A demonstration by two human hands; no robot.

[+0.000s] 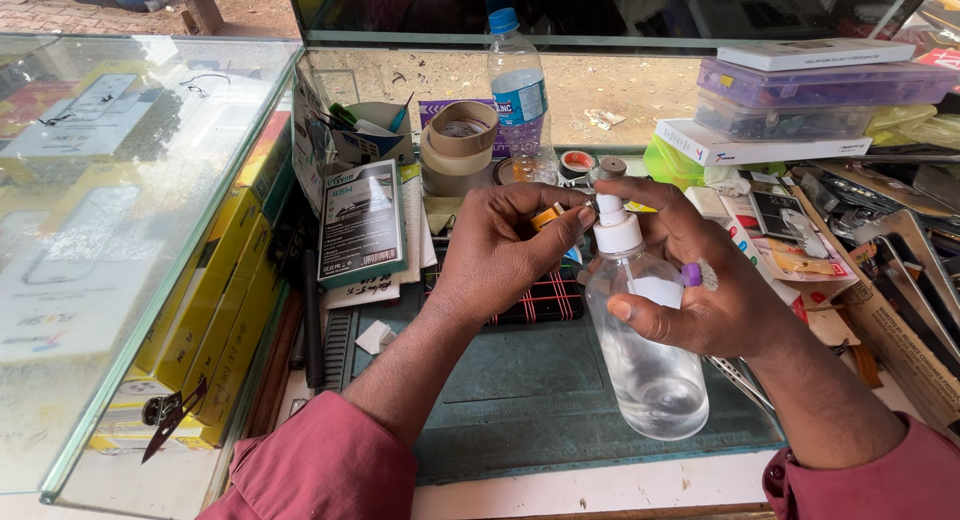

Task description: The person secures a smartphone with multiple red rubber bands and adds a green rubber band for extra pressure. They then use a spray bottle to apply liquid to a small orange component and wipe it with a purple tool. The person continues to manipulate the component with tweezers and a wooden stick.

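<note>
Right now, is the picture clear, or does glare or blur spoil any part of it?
Head view: daylight, sharp on both hands and the clear pump bottle held in the right hand; the left hand pinches a small orange thing. Sky glare washes out the glass counter top, veiling the boxes beneath; edges bow slightly.

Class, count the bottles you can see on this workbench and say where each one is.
2. A clear pump bottle held by the right hand; a blue-capped water bottle at the back beside the tape rolls. Clutter may hide others.
</note>
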